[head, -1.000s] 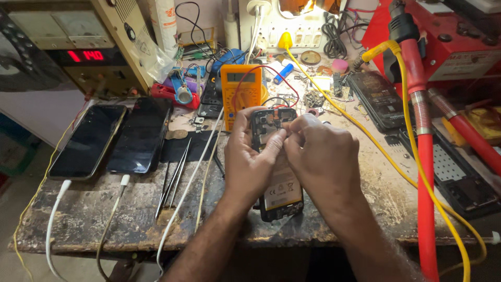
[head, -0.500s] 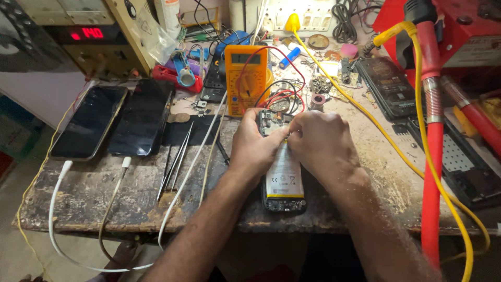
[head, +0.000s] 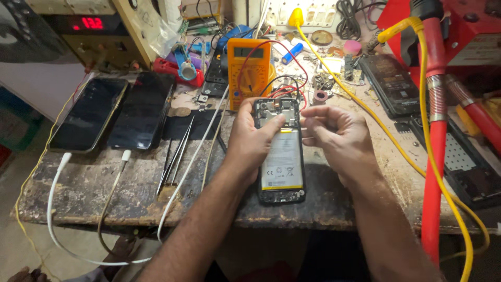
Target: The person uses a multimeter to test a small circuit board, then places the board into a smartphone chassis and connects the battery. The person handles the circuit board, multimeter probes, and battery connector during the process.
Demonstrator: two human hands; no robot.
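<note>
1. Your left hand [head: 249,140] lies on the opened black smartphone with its back cover off and pale battery showing [head: 280,156]; the thumb presses on the circuit board at the phone's upper end and the fingers wrap its left edge.
2. Your right hand [head: 339,137] hovers just right of the phone's top, with fingertips pinched together; whether they grip anything, you cannot tell from this view.
3. The phone rests flat, lengthwise away from you, near the front edge of the worn, scratched wooden workbench [head: 94,193].
4. Just beyond the phone stands an orange multimeter with red and black leads [head: 249,70].
5. To your left, two dark smartphones [head: 112,112] lie side by side, each with a white cable [head: 55,209] hanging off the bench edge; thin metal tweezers [head: 175,156] lie between them and your left arm.
6. On your right, a red hose [head: 433,172] and a yellow cable [head: 365,107] cross the bench.
7. At the back left, a bench power supply with a red digital display [head: 91,23] sits among cluttered tools.
</note>
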